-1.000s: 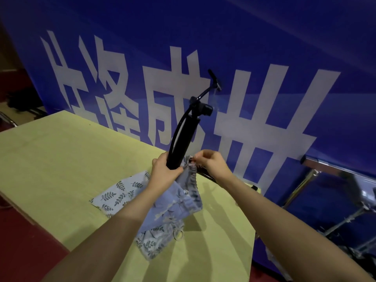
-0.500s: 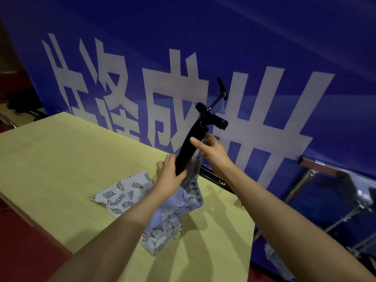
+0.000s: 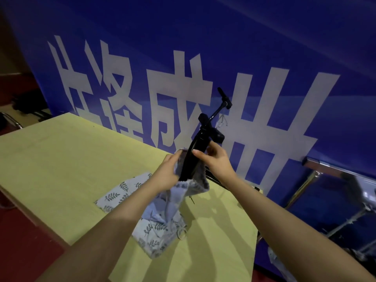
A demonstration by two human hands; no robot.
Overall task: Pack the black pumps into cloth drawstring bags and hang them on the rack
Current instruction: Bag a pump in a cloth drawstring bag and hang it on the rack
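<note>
Pump: a black pump stands tilted, its top leaning right and away, its lower end inside the mouth of a cloth bag; a crossbar handle and a thin hose tip stick out at the top.
Bag: a pale blue drawstring bag is lifted off the desk, its gathered mouth around the pump's lower barrel.
Left hand: the left hand has its grip clamped on the bag's rim, on the left side of the pump.
Right hand: the right hand has its grip closed around the pump's barrel, just below the handle.
Spare bags: flat leaf-print cloth bags lie on the desk beneath the arms.
Desk: a yellow-green desk carries the cloth.
Background: a blue banner with large white characters hangs behind the desk; metal rack tubes show at the right.
</note>
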